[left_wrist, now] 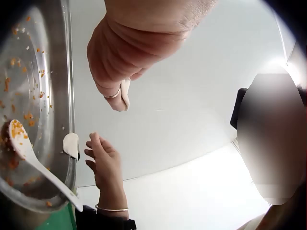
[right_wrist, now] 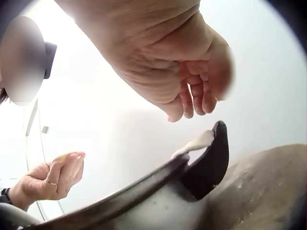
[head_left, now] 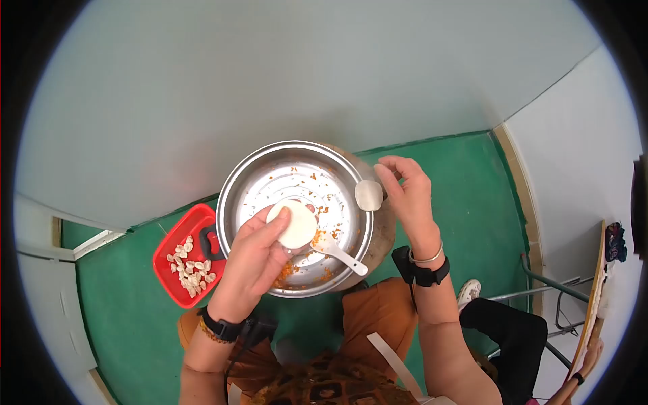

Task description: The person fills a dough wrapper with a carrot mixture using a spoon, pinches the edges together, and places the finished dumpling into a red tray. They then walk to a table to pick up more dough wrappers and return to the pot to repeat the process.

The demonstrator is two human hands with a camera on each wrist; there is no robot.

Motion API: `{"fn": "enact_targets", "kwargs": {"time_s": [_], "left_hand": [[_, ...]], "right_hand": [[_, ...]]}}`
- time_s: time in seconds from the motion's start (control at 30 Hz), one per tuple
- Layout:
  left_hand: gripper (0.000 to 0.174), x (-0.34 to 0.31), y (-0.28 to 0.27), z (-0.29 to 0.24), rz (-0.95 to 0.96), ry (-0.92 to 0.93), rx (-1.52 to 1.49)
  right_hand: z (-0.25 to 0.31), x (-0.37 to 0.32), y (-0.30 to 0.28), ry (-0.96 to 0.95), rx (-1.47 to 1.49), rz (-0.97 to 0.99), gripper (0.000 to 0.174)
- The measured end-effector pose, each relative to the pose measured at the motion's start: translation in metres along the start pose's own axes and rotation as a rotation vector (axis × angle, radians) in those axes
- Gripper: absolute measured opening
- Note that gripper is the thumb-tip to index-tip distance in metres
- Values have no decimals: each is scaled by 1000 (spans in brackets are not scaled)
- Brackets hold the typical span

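A round, pale dough wrapper (head_left: 298, 228) lies in my left hand (head_left: 253, 253), over the wide metal pan (head_left: 231, 181); the thumb presses on its face with the fingers behind. My right hand (head_left: 413, 196) hovers beyond the pan's right rim, fingers loosely bent and nothing in them. Just below those fingers, a second dough wrapper (right_wrist: 195, 143) rests on the pan's black handle (right_wrist: 211, 167) and rim. A white spoon (head_left: 347, 258) leans inside the pan, its bowl among orange chopped filling (head_left: 289, 271) and its handle over the rim.
Left of the pan, a red tub (head_left: 162, 260) contains several small folded dumplings (head_left: 192, 268). Under the pan is a brownish round stand (head_left: 383, 233). At the far right are another person's dark-clad leg (head_left: 509, 331) and a wooden board (head_left: 588, 304) on a metal frame.
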State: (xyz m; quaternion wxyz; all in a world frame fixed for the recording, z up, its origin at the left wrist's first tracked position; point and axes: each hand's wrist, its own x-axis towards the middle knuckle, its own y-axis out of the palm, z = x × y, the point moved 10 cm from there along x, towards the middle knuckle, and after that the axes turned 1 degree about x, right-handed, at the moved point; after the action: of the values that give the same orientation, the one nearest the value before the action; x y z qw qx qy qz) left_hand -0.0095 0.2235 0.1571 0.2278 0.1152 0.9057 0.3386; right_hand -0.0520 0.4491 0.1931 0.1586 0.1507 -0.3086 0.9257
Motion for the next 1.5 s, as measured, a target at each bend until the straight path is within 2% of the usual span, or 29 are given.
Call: {"fn": "enact_targets", "kwargs": {"time_s": [0.1, 0.23, 0.33, 0.43, 0.5, 0.6, 0.7, 0.77, 0.97, 1.07, 1.17, 1.3, 1.4, 1.5], "left_hand": [[32, -3, 0, 8, 22, 22, -45], [32, -5, 5, 19, 64, 18, -69], [32, -11, 12, 19, 82, 86, 62], [28, -13, 10, 19, 86, 151, 238], [28, -15, 6, 18, 59, 229, 362], [31, -21, -4, 14, 25, 278, 424], [30, -33, -8, 12, -8, 281, 442], [29, -39, -12, 13, -54, 267, 470], [29, -30, -11, 23, -11, 252, 500], [30, -19, -10, 19, 8, 327, 602], [31, -17, -12, 16, 2, 325, 650], [32, -7, -13, 5, 34, 370, 665], [33, -6, -11, -3, 61, 405, 664], [33, -9, -9, -6, 39, 402, 721]], "right_hand": [[23, -8, -4, -60, 172, -27, 16], [50, -42, 38, 93, 518, 282, 20], [78, -64, 60, -9, 497, 434, 23], [72, -68, 61, -6, 432, 348, 25], [66, -70, 65, 58, 515, 356, 19], [67, -79, 63, 115, 666, 346, 11], [65, -88, 60, 115, 675, 337, 9], [63, -93, 56, 95, 672, 322, 9], [56, -94, 58, 62, 699, 328, 14], [74, -95, 58, 6, 723, 366, 20], [66, -87, 58, -57, 577, 344, 17], [59, -83, 55, 2, 548, 286, 16], [57, -81, 48, -13, 535, 197, 16], [66, -82, 40, -56, 392, 178, 16]]}}
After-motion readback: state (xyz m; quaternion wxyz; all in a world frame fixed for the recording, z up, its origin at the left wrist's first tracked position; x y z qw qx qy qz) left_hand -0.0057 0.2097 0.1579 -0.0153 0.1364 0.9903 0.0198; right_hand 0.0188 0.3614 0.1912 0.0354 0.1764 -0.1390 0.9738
